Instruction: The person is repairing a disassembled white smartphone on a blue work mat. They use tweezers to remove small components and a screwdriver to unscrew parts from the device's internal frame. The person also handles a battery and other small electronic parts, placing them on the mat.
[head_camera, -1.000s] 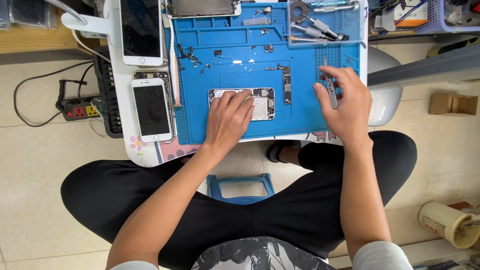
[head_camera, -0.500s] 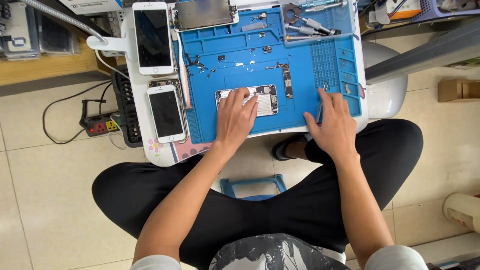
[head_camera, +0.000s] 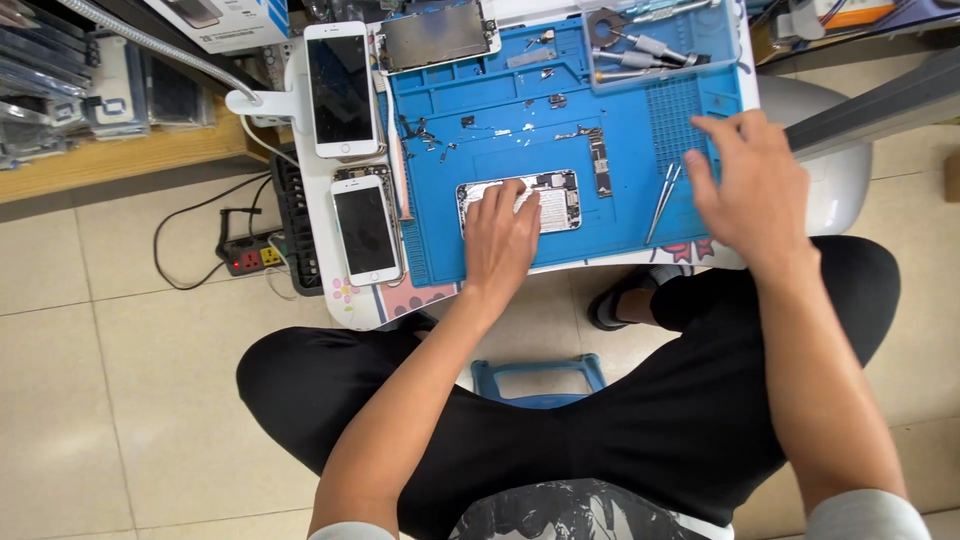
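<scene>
— What's the left hand (head_camera: 503, 240) doing?

— It lies flat, fingers spread, pressing on the opened phone body (head_camera: 545, 200), which sits near the middle of the blue work mat (head_camera: 500, 100). It is a press, not a clasp; nothing is gripped.

— And the right hand (head_camera: 742, 180)?

— Loose and unclenched over the right edge of the mat, holding nothing. The tweezers (head_camera: 662, 200) lie on the mat just left of it, between the hand and the phone body.

— Anything kept in the mat's trays?

— The far right compartment (head_camera: 720, 45) has a few screwdrivers (head_camera: 640, 48) lying in it. A detached screen panel (head_camera: 435, 35) rests at the far left corner of the mat, and small screws and brackets are scattered in the shallow sections between.

— Off the mat?

— Two white phones at the left: the larger one (head_camera: 340, 90) farther away, the smaller one (head_camera: 365, 230) nearer. A power strip (head_camera: 250, 258) sits on the floor further left.
</scene>
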